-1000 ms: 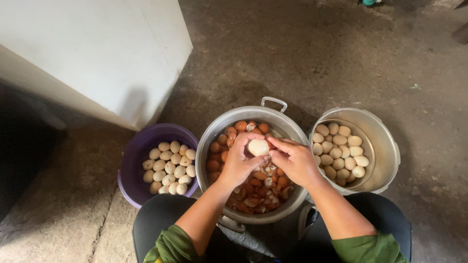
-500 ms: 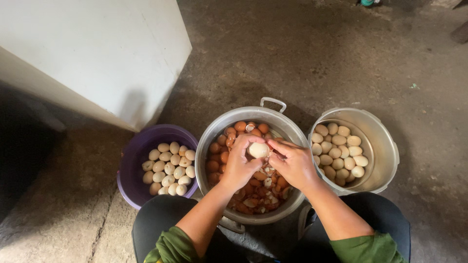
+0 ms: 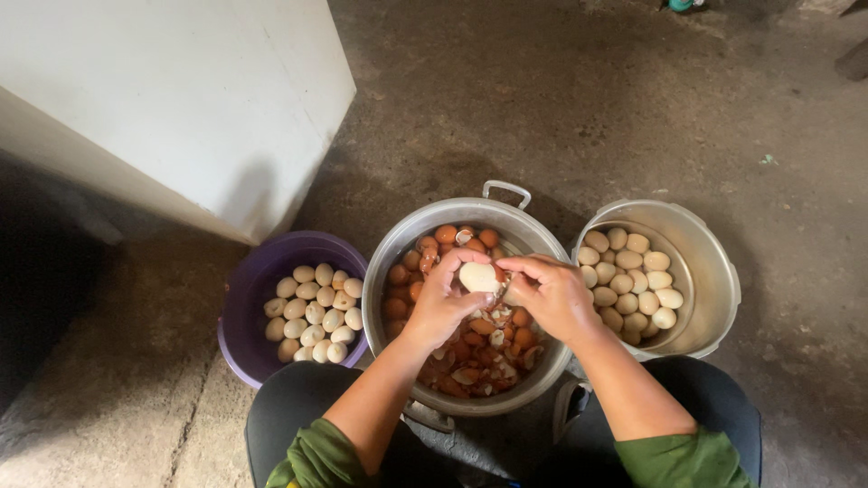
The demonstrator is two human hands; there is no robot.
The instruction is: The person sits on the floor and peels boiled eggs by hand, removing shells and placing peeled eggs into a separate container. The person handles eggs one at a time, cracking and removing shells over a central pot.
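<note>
Both hands grip one pale, half-peeled boiled egg (image 3: 478,276) above the large round metal pot (image 3: 380,267) of brown eggs and shell pieces.
The left hand (image 3: 443,303) and right hand (image 3: 551,294) close their fingers on it over the pot's middle; a purple plastic basin (image 3: 244,298) of peeled eggs sits left, a smaller metal pot (image 3: 714,271) of peeled eggs right.

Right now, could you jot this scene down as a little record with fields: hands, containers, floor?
left hand: holds egg over big pot
right hand: fingertips on the same egg
big pot: metal, in the middle, brown eggs and shell bits inside
purple bowl: left of the pot, pale eggs
small pot: metal, right of the big pot, pale eggs
floor: bare concrete
white box: upper left
</note>
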